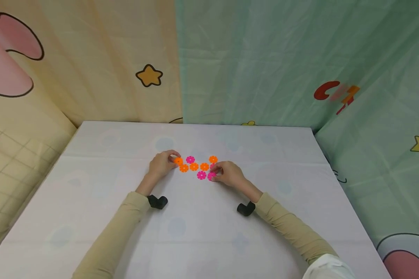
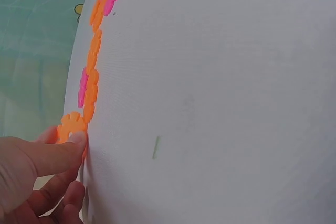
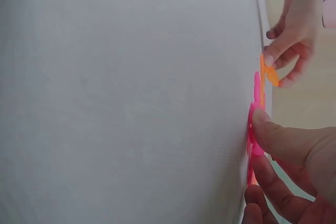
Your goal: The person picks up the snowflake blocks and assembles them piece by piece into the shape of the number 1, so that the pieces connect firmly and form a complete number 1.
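Note:
Notched plastic snowflake discs, orange and pink, lie joined in a loose row on the white table. My left hand [image 1: 161, 164] pinches the orange disc [image 2: 72, 123] at the row's left end between thumb and fingers; that disc is tilted up from its neighbours in the left wrist view. At the right end, my right hand [image 1: 229, 174] pinches a pink disc [image 3: 256, 137], its fingers partly covering another pink one. Between the hands run several orange discs [image 1: 194, 166]. One pink disc [image 1: 190, 159] sits above the row, another pink disc [image 1: 201, 175] below it, and an orange disc [image 1: 213, 159] at upper right.
The white table [image 1: 195, 240] reaches back to hanging printed curtains [image 1: 244, 66]. A black wrist mount [image 1: 157, 202] shows beside the left wrist, and a similar black mount [image 1: 246, 209] beside the right. Beige sleeves [image 1: 108, 240] cover both forearms.

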Demonstrator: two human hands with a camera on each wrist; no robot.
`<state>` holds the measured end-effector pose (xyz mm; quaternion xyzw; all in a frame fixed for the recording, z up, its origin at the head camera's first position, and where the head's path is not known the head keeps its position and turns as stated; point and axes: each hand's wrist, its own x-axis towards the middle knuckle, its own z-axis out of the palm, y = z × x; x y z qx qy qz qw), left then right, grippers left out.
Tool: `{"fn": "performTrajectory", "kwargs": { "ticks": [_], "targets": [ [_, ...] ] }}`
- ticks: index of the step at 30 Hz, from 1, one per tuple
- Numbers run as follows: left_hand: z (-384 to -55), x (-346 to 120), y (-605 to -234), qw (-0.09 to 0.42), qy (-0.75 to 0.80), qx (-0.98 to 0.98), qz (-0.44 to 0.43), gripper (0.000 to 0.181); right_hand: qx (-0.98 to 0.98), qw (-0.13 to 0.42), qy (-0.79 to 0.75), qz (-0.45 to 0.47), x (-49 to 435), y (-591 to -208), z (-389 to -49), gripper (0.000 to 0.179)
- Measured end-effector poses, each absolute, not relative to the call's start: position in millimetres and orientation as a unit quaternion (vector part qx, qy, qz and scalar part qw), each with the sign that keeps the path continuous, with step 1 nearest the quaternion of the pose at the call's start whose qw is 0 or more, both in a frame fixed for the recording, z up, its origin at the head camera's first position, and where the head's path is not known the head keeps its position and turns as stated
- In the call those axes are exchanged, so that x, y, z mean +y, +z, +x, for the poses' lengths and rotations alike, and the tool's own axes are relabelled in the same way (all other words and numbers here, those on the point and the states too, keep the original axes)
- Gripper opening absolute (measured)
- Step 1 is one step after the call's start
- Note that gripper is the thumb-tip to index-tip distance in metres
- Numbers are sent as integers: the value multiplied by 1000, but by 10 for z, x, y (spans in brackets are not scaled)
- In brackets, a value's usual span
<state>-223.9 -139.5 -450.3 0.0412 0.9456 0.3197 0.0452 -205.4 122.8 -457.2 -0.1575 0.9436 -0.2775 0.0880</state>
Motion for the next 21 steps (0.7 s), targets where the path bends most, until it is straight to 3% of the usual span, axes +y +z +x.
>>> {"fn": "performTrajectory", "kwargs": {
  "ticks": [12,21],
  "targets": [
    [-2210,-1392,-4584,-6,324,945,41,27,944,46,-284,-162,1233,-4586,-2027,23],
    [-2152,-1382,-4603,-16,331,942,49,26,942,22,-288,-169,1260,-4597,-1991,23]
  ]
}}
